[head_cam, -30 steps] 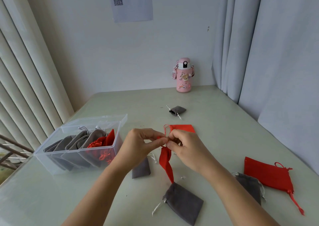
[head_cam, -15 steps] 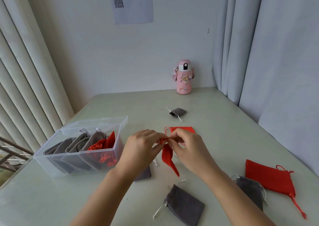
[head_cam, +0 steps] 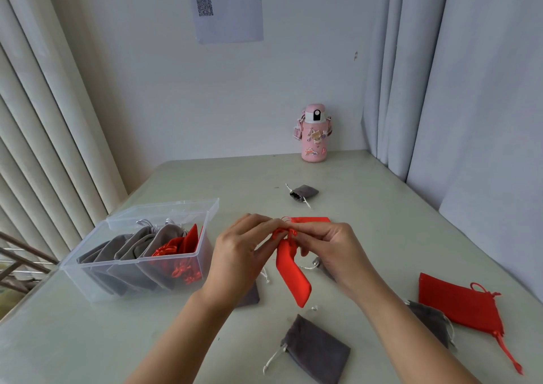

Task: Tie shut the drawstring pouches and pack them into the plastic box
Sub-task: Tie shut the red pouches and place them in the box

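The red pouch [head_cam: 292, 272] hangs in the air above the middle of the table [head_cam: 382, 222], held by its gathered mouth; its long axis runs from the cords at the top down and a little to the right, closed bottom corner pointing toward the viewer. It is a flat, narrow rectangle of smooth matte red cloth, puckered at the neck where thin red cords [head_cam: 283, 232] loop out.

The left hand [head_cam: 239, 259] pinches the cords at the neck between thumb and fingertips, fingers drawn close together. The right hand [head_cam: 335, 254] pinches the same knot from the other side, thumb and forefinger closed on the cord.

Behind the hands a second flat red pouch [head_cam: 311, 220] lies on the table. Soft, velvety grey pouches with white cords lie around: one partly under the left wrist [head_cam: 249, 297], one nearest the viewer [head_cam: 316, 351], one under the right forearm [head_cam: 432, 322], one farther back [head_cam: 304, 192]. At the right lies a wide red pouch [head_cam: 458, 304] with a trailing tassel.

To the left stands the clear plastic box [head_cam: 88, 269], lid open, holding grey pouches on edge and red ones at its right end. A pink bottle [head_cam: 314, 134] stands at the far wall
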The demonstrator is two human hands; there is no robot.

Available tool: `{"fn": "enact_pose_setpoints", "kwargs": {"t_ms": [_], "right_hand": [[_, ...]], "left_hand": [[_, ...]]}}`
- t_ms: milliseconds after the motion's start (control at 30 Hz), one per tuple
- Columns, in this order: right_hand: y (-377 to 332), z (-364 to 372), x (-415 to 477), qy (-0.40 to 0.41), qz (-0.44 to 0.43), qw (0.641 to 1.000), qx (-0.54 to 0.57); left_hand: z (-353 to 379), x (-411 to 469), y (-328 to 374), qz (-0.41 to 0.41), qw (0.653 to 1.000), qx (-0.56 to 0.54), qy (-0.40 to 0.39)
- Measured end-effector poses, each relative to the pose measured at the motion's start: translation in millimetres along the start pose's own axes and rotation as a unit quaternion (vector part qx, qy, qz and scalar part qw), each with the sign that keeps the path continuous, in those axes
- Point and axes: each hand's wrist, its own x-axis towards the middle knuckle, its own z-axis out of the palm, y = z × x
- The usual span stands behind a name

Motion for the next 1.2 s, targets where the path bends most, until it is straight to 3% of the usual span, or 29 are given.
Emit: {"fn": "enact_pose_setpoints", "kwargs": {"t_ms": [267,567,833,1200], "right_hand": [[-6,2,-3,0.009,-0.043,0.999,-0.018],[-6,0,-2,-0.004,0.002,0.999,0.036],[-10,-17,-1,-0.057,0.102,0.991,0.066],[-3,-16,2,-0.011,0.112,0.992,-0.049]], "left_hand": [[-1,2,4,-0.050,0.997,-0.058,0.000],[-6,3,4,-0.076,0.991,-0.111,-0.020],[-9,6,10,-0.051,0.987,-0.142,-0.063],[-2,0,2,-0.008,0.995,-0.077,-0.068]]}}
